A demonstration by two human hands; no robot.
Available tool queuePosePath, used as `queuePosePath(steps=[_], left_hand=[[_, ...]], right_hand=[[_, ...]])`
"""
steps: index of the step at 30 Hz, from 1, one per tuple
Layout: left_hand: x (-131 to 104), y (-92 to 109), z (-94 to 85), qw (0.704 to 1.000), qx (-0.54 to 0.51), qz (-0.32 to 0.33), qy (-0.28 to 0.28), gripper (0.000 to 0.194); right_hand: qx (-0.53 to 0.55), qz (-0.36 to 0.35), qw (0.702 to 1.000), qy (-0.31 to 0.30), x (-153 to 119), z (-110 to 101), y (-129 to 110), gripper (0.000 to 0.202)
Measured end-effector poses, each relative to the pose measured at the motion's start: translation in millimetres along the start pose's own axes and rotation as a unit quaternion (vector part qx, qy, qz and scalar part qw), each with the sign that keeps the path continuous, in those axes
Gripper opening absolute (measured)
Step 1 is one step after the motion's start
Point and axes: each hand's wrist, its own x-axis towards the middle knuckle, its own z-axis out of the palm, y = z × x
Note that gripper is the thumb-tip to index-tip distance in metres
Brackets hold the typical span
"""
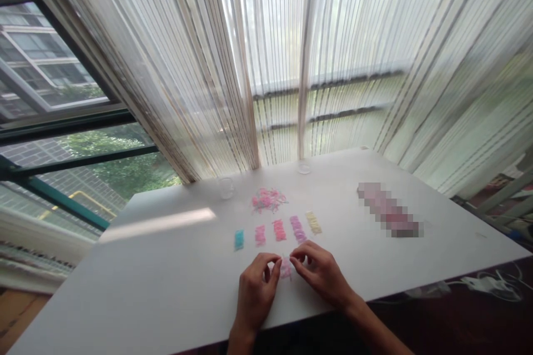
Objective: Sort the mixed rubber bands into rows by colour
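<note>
Both hands are held over the white flat-topped table, close to the middle of its near edge. A loose cluster of small pale-pink pieces is placed there, between the fingertips. Left hand: thumb and index finger brought together at the cluster's left side. Right hand: same pinch, at its right side. Whether a piece is gripped in either pinch cannot be told; too small.

Just beyond the hands, a row is laid out roughly parallel to the near edge of the table. From the left edge's side: teal block of small pieces, pink block, coral-red block, purple block, pale-yellow block. Blocks are kept apart.

Behind the row, toward the far edge, a mixed pink-and-grey heap is spread. Near the far edge, a clear cup is set left of the heap, a clear round dish right of it. Toward the right edge, a pinkish elongated item is obscured by pixelation.
</note>
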Motion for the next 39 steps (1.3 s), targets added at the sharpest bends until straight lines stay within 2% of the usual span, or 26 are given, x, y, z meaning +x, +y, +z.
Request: queuePosePath(steps=[5, 9, 13, 16, 19, 29, 39], left_hand=[[0, 0, 0.7, 1.000, -0.002, -0.004, 0.002, 0.020], [2, 0, -2.1, 0.999, -0.017, -0.028, 0.028, 0.024], [10, -6, -17.3, 0.997, -0.012, -0.054, 0.053, 0.030], [21, -15, -31.6, 0.997, 0.027, -0.044, 0.061, 0.031], [29, -24, -38.6, 0.996, 0.059, -0.037, 0.052, 0.030], [29, -32, -33.3, 0.996, 0.042, -0.047, 0.057, 0.031], [28, -38, -29.6, 0.992, 0.075, -0.067, 0.077, 0.041]], right_hand=[[0.000, 0.005, 1.000, -0.004, 0, 1, 1, 0.012], [-0.007, 0.011, 1.000, -0.003, 0, 1, -1, 0.012], [-0.016, 0.010, 1.000, -0.002, 0, 0, -3, 0.013], [-0.015, 0.005, 1.000, -0.012, 0, 0, -3, 0.013], [-0.015, 0.008, 1.000, -0.021, 0, 1, -3, 0.015], [-0.013, 0.010, 0.999, -0.032, 0, 1, -2, 0.018], [-0.011, 0.010, 0.999, -0.037, -1, 1, -1, 0.017]])
